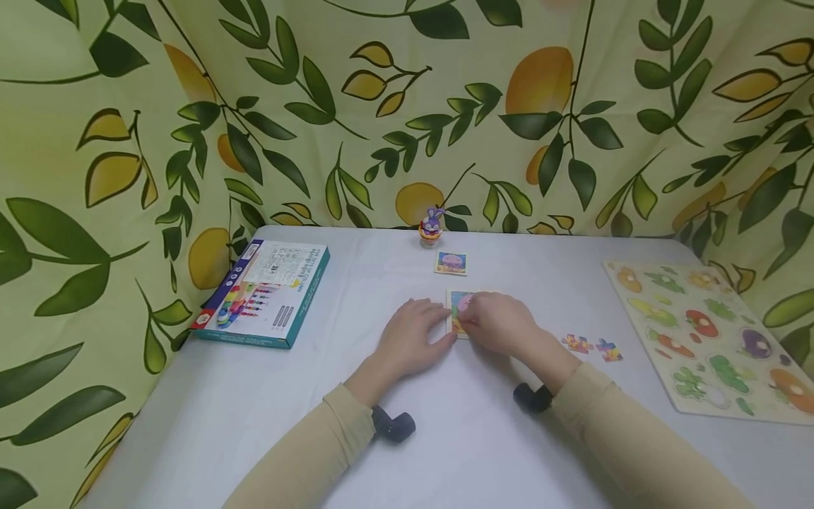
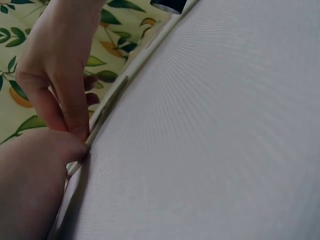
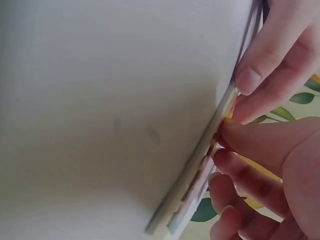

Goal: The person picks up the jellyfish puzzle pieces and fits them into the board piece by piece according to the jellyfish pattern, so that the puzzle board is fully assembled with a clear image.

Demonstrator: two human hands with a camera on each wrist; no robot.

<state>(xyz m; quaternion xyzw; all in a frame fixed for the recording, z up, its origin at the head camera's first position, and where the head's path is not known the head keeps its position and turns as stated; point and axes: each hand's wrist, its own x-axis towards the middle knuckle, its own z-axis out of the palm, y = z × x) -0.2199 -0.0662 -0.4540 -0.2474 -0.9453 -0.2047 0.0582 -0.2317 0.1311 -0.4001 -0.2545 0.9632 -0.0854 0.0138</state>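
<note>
A small jigsaw board (image 1: 453, 302) with a colourful picture lies flat in the middle of the table, partly covered by the hands. My left hand (image 1: 410, 339) rests at its left side, fingers fairly straight, with the thumb at the near left corner. Over the picture, my right hand (image 1: 499, 322) has its fingers bent and thumb and fingertips together, pinching a puzzle piece that is mostly hidden. The right wrist view shows the right thumb (image 3: 245, 137) right at the board's surface, near the left thumb (image 3: 249, 80). Loose jigsaw pieces (image 1: 609, 350) lie right of the right hand.
Behind the board are a small picture puzzle (image 1: 451, 263) and a purple rabbit figurine (image 1: 431, 225). A flat boxed set (image 1: 261, 293) lies on the left. On the right lies a wooden vegetable puzzle board (image 1: 712, 339). A patterned curtain (image 1: 407, 106) hangs behind the white table (image 1: 439, 452).
</note>
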